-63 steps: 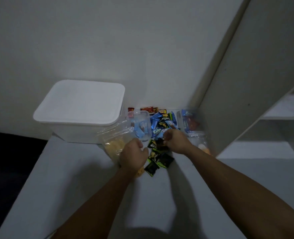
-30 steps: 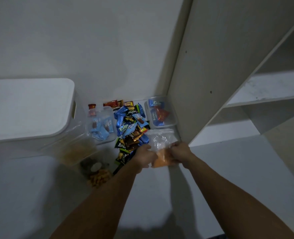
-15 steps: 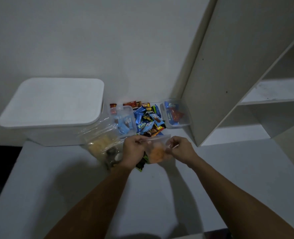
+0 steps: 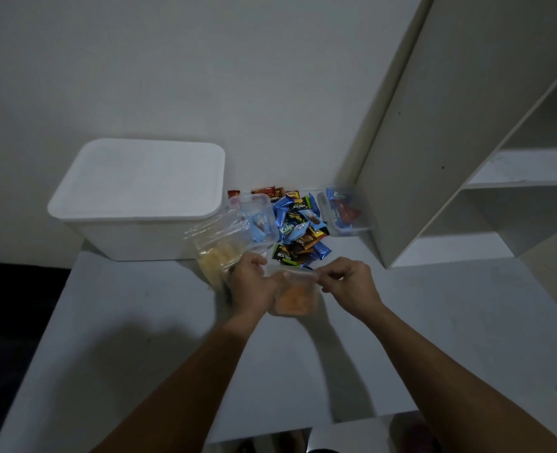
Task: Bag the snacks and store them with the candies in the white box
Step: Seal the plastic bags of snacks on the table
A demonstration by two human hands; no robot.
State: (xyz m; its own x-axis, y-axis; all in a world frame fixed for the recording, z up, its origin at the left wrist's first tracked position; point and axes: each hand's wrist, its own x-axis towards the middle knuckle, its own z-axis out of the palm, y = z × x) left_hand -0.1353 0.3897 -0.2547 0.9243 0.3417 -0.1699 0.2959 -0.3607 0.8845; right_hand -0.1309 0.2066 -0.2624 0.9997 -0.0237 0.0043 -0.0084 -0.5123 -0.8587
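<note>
Over the pale grey surface [image 4: 434, 322], left hand [image 4: 254, 286] and right hand [image 4: 349, 282] are each pinching the small clear plastic bag of orange snacks [image 4: 295, 297] at its mouth, apparently sealing it; next, opening the lidded white box [image 4: 140, 194].

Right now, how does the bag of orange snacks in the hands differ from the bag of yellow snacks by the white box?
The orange snack bag is pinched at its top edge by the left hand and right hand; the yellow snack bag lies untouched against the white box. The orange one looks smaller and hangs upright; the yellow one slumps. Both are clear plastic.

white shelf unit [image 4: 434, 132] on the pale tabletop [image 4: 140, 322], right side
</note>
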